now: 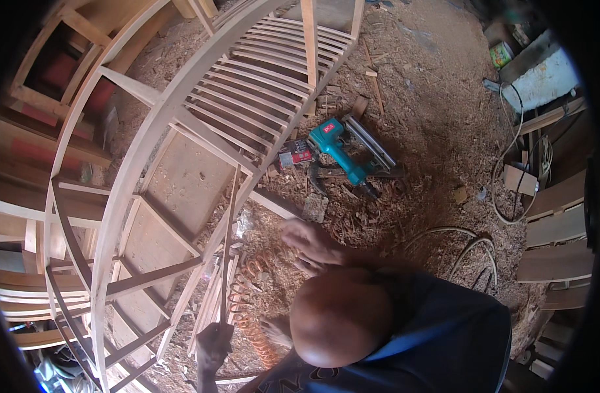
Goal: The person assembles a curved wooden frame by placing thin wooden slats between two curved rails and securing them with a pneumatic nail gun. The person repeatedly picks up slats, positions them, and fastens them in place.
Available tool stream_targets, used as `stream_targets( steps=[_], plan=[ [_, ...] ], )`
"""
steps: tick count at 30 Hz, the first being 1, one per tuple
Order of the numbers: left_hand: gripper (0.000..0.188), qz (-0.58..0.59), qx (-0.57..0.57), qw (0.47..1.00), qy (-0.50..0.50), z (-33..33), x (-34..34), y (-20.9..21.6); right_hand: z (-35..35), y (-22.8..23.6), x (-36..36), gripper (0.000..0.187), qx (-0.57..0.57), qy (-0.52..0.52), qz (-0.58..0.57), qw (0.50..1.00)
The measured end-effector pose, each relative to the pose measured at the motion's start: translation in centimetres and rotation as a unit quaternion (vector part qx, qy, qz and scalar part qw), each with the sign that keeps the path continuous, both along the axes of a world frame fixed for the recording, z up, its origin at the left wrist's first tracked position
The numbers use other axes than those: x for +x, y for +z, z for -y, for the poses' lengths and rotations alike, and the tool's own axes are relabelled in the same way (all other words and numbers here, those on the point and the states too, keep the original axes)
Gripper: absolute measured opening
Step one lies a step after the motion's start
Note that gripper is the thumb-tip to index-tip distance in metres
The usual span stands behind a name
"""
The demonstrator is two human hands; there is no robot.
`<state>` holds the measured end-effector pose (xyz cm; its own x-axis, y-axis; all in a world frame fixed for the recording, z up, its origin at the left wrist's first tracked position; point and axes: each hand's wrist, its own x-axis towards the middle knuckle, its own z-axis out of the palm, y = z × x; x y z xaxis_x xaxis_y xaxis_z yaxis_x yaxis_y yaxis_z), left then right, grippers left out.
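Nearest the camera, between five and six o'clock, a co-worker (339,318) crouches facing nine; the wearer's own hands do not show, so I cannot tell their grip. At seven, the co-worker's left hand (215,344) is closed around the lower end of a slim wooden strip (229,236), which runs up towards ten beside a curved wooden frame (110,223) sweeping from seven to twelve; whether its tip touches the frame is unclear. The co-worker's right hand (304,242), at six just below centre, has its fingers loosely spread, apart from the strip. In my judgement, so thin a piece held by one end tends to wander; a second hold near its middle would steady it, and the orange coiled hose (251,334) is best kept from snagging it. As for writing, the dark shirt (444,327) carries part-hidden letters; farther off, between one and two, a teal nail gun (341,155) wears a red label (329,128) with pale lettering, and at twelve a printed red-and-dark box (295,154) lies near it. Farthest, at two, a green-and-yellow tin (501,54) bears blurred print.
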<state>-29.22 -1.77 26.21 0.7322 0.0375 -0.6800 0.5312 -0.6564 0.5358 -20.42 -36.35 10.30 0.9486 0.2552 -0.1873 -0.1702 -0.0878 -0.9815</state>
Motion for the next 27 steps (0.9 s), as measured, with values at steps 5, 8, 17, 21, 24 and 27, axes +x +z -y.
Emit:
stream_targets(
  steps=[5, 8, 17, 21, 24, 27],
  plan=[
    [0.046, 0.024, -0.209, 0.972, 0.109, 5.0, -0.1, 3.0, -1.3, -4.0, -3.0, 0.047, -0.107, 0.300, -0.062, 0.946],
    [0.044, 0.065, -0.246, 0.957, 0.142, 8.3, 1.2, 0.5, -0.7, -4.4, -4.1, 0.047, -0.190, 0.347, -0.021, 0.918],
    [0.051, 0.298, -0.205, 0.873, 0.326, 14.7, 14.5, -13.9, 4.3, -0.1, -11.5, 0.042, -0.239, 0.344, 0.034, 0.907],
    [0.050, 0.298, -0.242, 0.866, 0.322, 14.2, 17.9, -15.7, 5.9, 0.9, -12.2, 0.041, -0.260, 0.290, 0.080, 0.917],
    [0.049, 0.259, -0.233, 0.877, 0.331, 13.7, 18.2, -16.6, 6.0, 1.0, -12.0, 0.039, -0.271, 0.224, 0.106, 0.930],
    [0.049, 0.261, -0.193, 0.890, 0.320, 13.0, 17.9, -17.5, 4.3, -0.9, -8.1, 0.038, -0.294, 0.117, 0.137, 0.939]
  ],
)
